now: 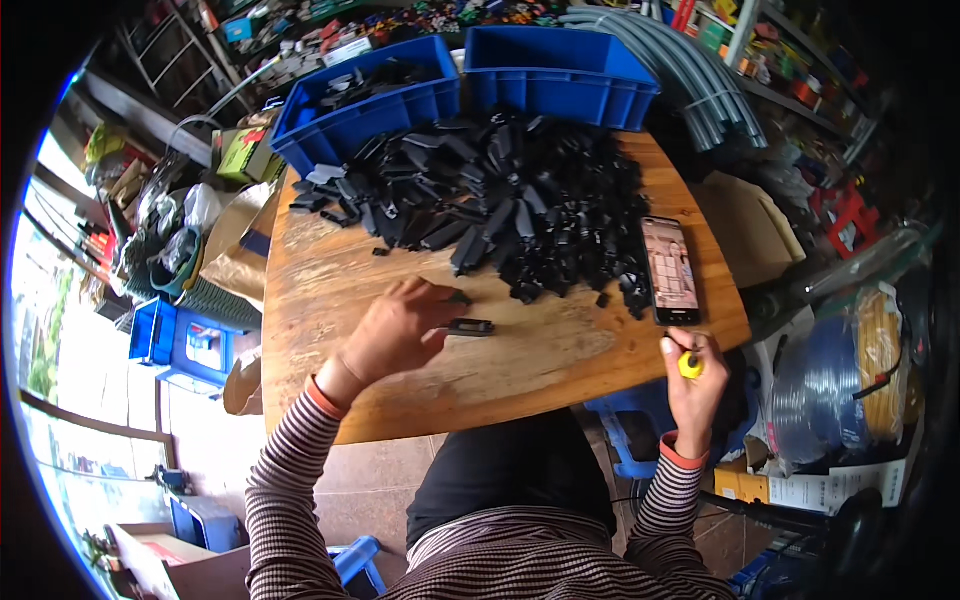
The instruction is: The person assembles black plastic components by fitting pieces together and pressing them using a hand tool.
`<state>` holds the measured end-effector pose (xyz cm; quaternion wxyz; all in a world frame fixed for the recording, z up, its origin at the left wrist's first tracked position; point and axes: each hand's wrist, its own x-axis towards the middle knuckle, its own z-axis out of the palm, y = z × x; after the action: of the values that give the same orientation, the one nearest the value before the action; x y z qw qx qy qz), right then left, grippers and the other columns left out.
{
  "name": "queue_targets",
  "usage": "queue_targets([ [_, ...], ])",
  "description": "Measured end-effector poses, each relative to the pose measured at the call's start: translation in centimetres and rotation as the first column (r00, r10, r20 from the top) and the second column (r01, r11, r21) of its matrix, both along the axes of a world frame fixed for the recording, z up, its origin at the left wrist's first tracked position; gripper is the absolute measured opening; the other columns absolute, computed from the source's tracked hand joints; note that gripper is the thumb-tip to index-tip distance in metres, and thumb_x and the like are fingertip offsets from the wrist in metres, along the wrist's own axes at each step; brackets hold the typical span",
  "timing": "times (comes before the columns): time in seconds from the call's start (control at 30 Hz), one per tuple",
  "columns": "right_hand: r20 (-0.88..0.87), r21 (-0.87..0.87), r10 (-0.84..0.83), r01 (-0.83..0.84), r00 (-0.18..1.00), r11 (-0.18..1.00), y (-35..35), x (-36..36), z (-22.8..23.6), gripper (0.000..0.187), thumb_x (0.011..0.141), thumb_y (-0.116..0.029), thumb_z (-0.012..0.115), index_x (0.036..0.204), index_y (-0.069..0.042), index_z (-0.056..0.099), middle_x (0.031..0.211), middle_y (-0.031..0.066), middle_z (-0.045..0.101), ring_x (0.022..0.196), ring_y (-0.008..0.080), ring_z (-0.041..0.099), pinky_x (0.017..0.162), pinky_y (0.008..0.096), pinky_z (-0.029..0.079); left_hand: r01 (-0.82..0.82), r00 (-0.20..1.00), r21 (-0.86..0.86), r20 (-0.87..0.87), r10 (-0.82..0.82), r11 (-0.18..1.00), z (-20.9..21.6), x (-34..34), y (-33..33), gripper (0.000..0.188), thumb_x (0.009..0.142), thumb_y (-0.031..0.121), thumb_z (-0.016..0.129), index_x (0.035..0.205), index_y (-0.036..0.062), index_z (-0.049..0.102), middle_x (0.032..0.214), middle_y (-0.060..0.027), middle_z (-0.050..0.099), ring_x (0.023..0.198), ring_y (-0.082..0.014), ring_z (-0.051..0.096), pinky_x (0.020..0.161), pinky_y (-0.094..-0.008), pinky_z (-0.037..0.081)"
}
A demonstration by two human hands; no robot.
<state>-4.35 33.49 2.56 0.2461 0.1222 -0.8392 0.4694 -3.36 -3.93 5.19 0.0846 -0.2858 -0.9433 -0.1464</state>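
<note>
A wooden counter (330,270) fills the middle of the view, seen from above by a seated person in a striped top. At its twelve o'clock edge stand two blue plastic bins (560,85), the left one partly filled with black parts. In front of them, a big loose heap of black plastic parts (510,205) spreads across the far half of the counter. At three o'clock of the heap lies a smartphone (670,270), screen lit.

The left hand (400,330) rests on the counter at about six o'clock of the heap, fingers curled over one small black plastic piece (470,326) that lies flat at its fingertips. The right hand (692,375), well apart at the counter's four o'clock corner, is closed around a yellow-handled tool (690,365), its tip hidden.

The piece looks light, rigid and smooth, likely to skid on the wood; pinching its two long sides between thumb and forefinger seems the surest hold.
</note>
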Motion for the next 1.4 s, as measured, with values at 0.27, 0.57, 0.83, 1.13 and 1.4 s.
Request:
queue_targets([
  [0.27,0.146,0.392,0.395,-0.42,0.907,0.818,-9.1,-1.8,0.2,0.019,0.074,0.003,0.071,0.09,-0.002,0.063,0.083,0.0125,0.063,0.076,0.0302,0.064,0.065,0.0339,0.05,0.038,0.984,-0.183,-0.166,-0.069,0.982,-2.9,2.3,2.8,0.035,0.078,0.018,0.07,0.111,0.0068,0.066,0.1,-0.0125,0.061,0.099,-0.0267,0.059,0.078,-0.0356,0.051],
  [0.57,0.114,0.226,0.393,-0.409,0.912,0.884,-10.7,-2.9,2.4,0.021,0.073,0.006,0.07,0.091,-0.002,0.062,0.084,0.0113,0.063,0.076,0.0292,0.065,0.064,0.0338,0.051,-0.194,0.98,0.205,-0.003,0.199,0.959,-3.1,2.3,5.8,0.043,0.072,0.019,0.071,0.112,0.0048,0.064,0.085,-0.0078,0.058,0.079,-0.0219,0.063,0.055,-0.0339,0.052],
  [0.83,0.098,0.126,0.527,-0.535,0.845,0.835,-13.7,-4.3,1.5,0.025,0.072,0.012,0.067,0.092,-0.001,0.062,0.083,0.0101,0.062,0.076,0.0251,0.066,0.066,0.0314,0.052,0.232,0.939,0.045,-0.271,-0.211,0.972,-3.6,1.1,3.3,0.037,0.073,0.014,0.062,0.108,0.0009,0.06,0.103,-0.0134,0.059,0.097,-0.023,0.06,0.074,-0.0306,0.054],
  [1.13,0.151,0.349,0.587,-0.599,0.795,0.721,-16.1,-5.7,0.7,0.019,0.07,0.009,0.066,0.084,-0.001,0.058,0.081,0.0111,0.059,0.075,0.0292,0.064,0.063,0.0352,0.051,0.2,0.931,-0.07,-0.296,-0.212,0.977,-3.9,1.9,3.5,0.035,0.074,0.01,0.062,0.107,-0.0005,0.063,0.112,-0.0126,0.061,0.103,-0.0247,0.062,0.082,-0.0298,0.056],
  [1.4,0.204,0.498,0.679,-0.672,0.705,0.548,-16.9,-6.0,2.0,0.019,0.066,0.005,0.066,0.076,-0.002,0.052,0.079,0.0126,0.055,0.076,0.0311,0.061,0.062,0.041,0.05,0.147,0.951,-0.094,-0.259,-0.167,0.985,-3.4,3.1,4.0,0.033,0.072,0.012,0.061,0.101,-0.0023,0.064,0.102,-0.0117,0.062,0.097,-0.0219,0.063,0.071,-0.0269,0.058],
])
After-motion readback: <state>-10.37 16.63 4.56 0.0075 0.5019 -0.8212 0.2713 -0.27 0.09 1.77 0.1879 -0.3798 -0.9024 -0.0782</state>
